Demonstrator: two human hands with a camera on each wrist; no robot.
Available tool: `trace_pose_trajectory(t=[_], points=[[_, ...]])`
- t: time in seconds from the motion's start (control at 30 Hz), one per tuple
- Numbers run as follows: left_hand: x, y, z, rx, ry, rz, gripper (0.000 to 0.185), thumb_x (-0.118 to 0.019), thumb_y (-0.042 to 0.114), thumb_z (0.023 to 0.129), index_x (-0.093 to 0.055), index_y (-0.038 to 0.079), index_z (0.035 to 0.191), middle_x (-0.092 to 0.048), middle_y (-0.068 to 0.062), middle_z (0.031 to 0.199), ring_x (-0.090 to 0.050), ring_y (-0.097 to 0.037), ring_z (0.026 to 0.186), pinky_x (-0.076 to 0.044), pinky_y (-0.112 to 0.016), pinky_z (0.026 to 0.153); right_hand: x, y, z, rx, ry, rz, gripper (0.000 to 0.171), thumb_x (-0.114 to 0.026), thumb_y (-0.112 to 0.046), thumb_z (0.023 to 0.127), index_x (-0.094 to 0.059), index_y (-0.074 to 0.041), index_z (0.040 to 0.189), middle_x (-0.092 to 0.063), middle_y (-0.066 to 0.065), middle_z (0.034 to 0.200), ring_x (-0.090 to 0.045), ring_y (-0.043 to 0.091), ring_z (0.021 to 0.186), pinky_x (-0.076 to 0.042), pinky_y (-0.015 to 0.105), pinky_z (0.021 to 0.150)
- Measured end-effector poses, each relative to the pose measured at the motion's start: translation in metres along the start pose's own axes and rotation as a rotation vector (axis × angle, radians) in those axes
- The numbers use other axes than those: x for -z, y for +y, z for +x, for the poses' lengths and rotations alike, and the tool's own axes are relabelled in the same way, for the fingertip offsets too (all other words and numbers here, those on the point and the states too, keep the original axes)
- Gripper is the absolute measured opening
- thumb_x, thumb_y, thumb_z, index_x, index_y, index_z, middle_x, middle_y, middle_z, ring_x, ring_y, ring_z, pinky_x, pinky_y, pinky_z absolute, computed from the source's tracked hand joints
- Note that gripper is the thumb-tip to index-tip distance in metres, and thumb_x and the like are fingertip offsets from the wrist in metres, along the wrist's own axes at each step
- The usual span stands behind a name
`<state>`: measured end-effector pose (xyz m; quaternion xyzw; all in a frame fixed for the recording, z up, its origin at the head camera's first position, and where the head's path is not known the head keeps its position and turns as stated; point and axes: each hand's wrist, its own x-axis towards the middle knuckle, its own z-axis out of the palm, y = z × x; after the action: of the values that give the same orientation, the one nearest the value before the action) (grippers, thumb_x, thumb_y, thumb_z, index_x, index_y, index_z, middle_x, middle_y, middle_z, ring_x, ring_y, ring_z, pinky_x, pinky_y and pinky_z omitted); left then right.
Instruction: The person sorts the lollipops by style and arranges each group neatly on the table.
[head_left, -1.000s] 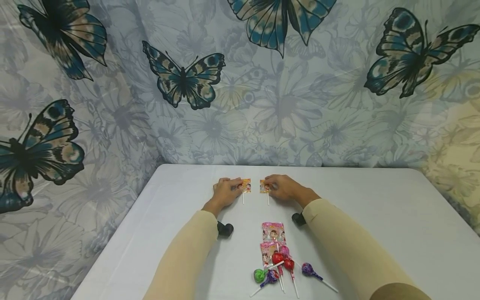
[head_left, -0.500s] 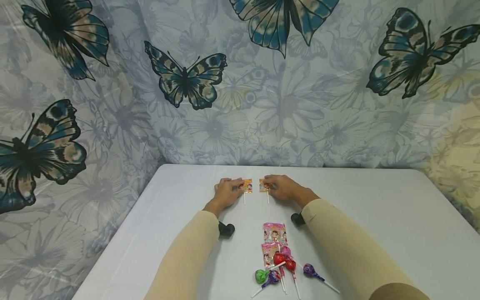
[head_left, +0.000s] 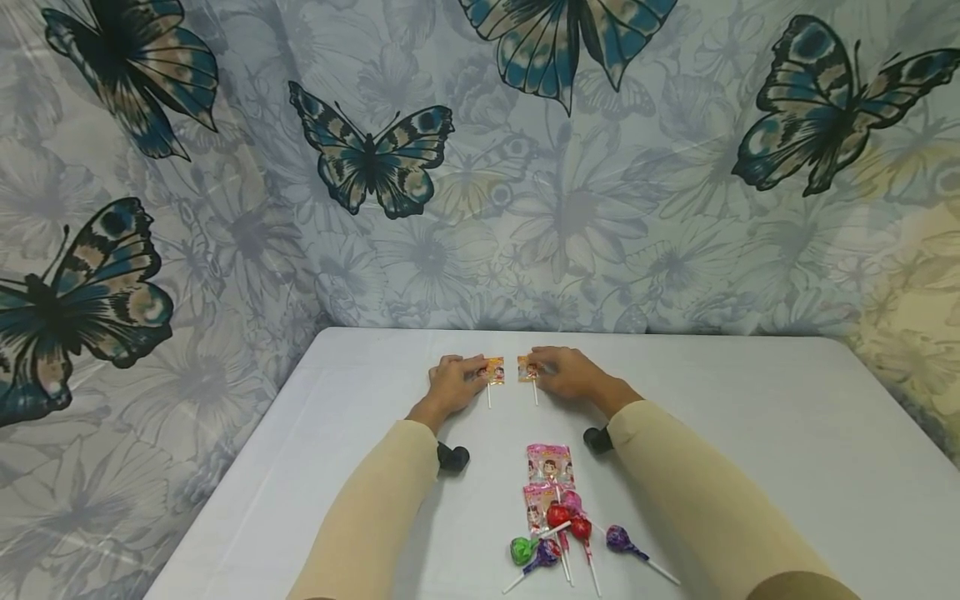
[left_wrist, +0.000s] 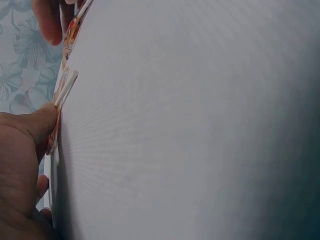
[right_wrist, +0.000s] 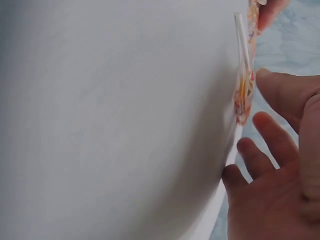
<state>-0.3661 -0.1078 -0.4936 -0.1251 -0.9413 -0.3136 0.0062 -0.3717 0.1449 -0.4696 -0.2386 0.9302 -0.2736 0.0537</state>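
Observation:
Near the far side of the white table, two flat lollipops in orange printed wrappers lie side by side, a small gap between them, white sticks toward me. My left hand [head_left: 456, 383] pinches the left lollipop [head_left: 496, 371] by its wrapper's outer side. In the left wrist view the thumb presses on the wrapper beside the stick [left_wrist: 66, 89]. My right hand [head_left: 567, 372] has its fingertips on the right lollipop [head_left: 523, 368]. The right wrist view shows its thumb at that wrapper [right_wrist: 244, 100], other fingers loosely bent; the index finger is hidden.
Nearer to me on the table [head_left: 315, 467] lies a loose pile: two pink-wrapped flat lollipops [head_left: 550, 463], round red ones [head_left: 558, 517], a green one [head_left: 522, 551] and purple ones [head_left: 619, 540]. A butterfly-patterned cloth [head_left: 480, 250] hangs behind the table.
The right hand has risen very slightly, and its lollipop has shifted a little left and away from me. The left hand and its lollipop stay almost still. The pile is unchanged.

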Motion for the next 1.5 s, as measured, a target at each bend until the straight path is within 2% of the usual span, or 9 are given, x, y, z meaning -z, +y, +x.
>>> trace_pose_trajectory(t=[0.2, 0.4, 0.7, 1.03, 1.27, 1.5], points=[[0.000, 0.000, -0.002, 0.001, -0.001, 0.006, 0.039, -0.065, 0.029, 0.094, -0.062, 0.020, 0.131, -0.051, 0.011, 0.139, -0.034, -0.023, 0.132, -0.017, -0.048, 0.105, 0.002, 0.004, -0.010, -0.041, 0.049, 0.110, 0.049, -0.068, -0.015, 0.089, -0.056, -0.006, 0.136, -0.046, 0.015, 0.143, -0.032, 0.039, 0.135, -0.022, 0.053, 0.108], [0.001, 0.001, -0.002, -0.005, -0.006, 0.009, 0.039, -0.064, 0.029, 0.094, -0.061, 0.019, 0.132, -0.050, 0.009, 0.140, -0.034, -0.025, 0.132, -0.017, -0.049, 0.105, 0.004, 0.001, -0.024, -0.068, 0.066, 0.152, 0.051, -0.070, -0.018, 0.088, -0.056, -0.010, 0.136, -0.047, 0.017, 0.142, -0.034, 0.041, 0.134, -0.025, 0.055, 0.107], [0.003, 0.003, -0.001, -0.010, 0.005, 0.000, 0.038, -0.066, 0.028, 0.093, -0.063, 0.020, 0.130, -0.052, 0.008, 0.138, -0.034, -0.025, 0.132, -0.017, -0.050, 0.105, 0.007, -0.005, -0.056, -0.015, 0.068, 0.155, 0.053, -0.073, -0.021, 0.087, -0.056, -0.008, 0.135, -0.050, 0.020, 0.138, -0.039, 0.043, 0.129, -0.031, 0.057, 0.102], [0.002, 0.002, -0.002, 0.000, -0.005, -0.014, 0.039, -0.065, 0.029, 0.094, -0.062, 0.020, 0.131, -0.050, 0.010, 0.140, -0.031, -0.024, 0.134, -0.015, -0.049, 0.105, 0.003, -0.013, -0.087, 0.064, 0.053, 0.165, 0.055, -0.074, -0.024, 0.086, -0.056, -0.004, 0.134, -0.052, 0.019, 0.136, -0.041, 0.041, 0.128, -0.030, 0.057, 0.103], [0.000, 0.000, -0.001, -0.009, -0.003, -0.020, 0.039, -0.066, 0.028, 0.093, -0.062, 0.020, 0.131, -0.050, 0.010, 0.139, -0.032, -0.024, 0.134, -0.014, -0.049, 0.106, -0.001, -0.024, -0.102, 0.073, 0.029, 0.178, 0.057, -0.075, -0.024, 0.084, -0.056, -0.006, 0.135, -0.053, 0.013, 0.136, -0.041, 0.038, 0.129, -0.030, 0.056, 0.103], [0.000, -0.001, -0.001, -0.012, -0.005, -0.005, 0.040, -0.065, 0.030, 0.094, -0.061, 0.020, 0.132, -0.049, 0.011, 0.140, -0.032, -0.024, 0.133, -0.015, -0.049, 0.106, -0.004, -0.027, -0.118, 0.137, -0.002, 0.192, 0.061, -0.075, -0.026, 0.083, -0.054, -0.006, 0.137, -0.058, 0.007, 0.131, -0.045, 0.034, 0.127, -0.033, 0.056, 0.101]])
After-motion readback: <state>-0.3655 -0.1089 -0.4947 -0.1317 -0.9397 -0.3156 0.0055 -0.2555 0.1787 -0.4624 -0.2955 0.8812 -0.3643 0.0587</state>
